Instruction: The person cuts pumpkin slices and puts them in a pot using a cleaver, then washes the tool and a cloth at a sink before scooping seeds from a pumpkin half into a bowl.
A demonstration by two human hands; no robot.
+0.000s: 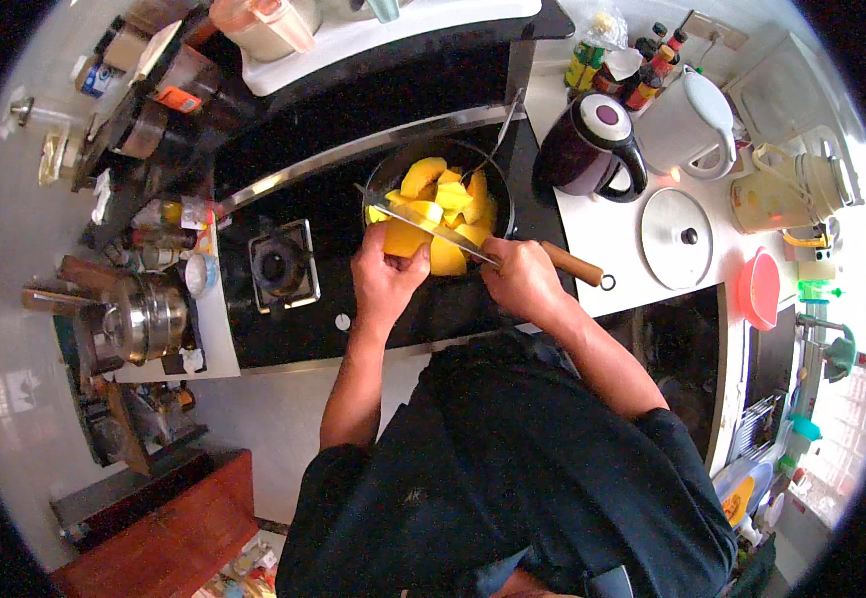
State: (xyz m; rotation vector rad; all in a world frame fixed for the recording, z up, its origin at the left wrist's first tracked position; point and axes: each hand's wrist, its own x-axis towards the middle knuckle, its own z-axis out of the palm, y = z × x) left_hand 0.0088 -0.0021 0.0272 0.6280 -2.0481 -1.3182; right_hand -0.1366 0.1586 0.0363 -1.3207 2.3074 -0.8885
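Note:
My left hand (390, 273) grips a thick orange-yellow chunk of pumpkin (404, 238) over the near side of a dark wok (506, 196). My right hand (523, 275) is closed around a knife (470, 247), whose blade lies across the held chunk, pointing left. Several cut pumpkin pieces (454, 196) fill the wok. A metal utensil (506, 131) leans in it, its handle rising past the far rim. Beyond my right fingers, a wooden handle (573, 264) with an end ring sticks out; my hand hides where it joins.
The wok stands on a black gas hob (313, 329) with another burner (277, 261) at left. To the right are a dark kettle (590, 149), a pale jug (683, 123), a pot lid (677, 239) and a pink basin (759, 290). Steel pots (153, 318) stand at left.

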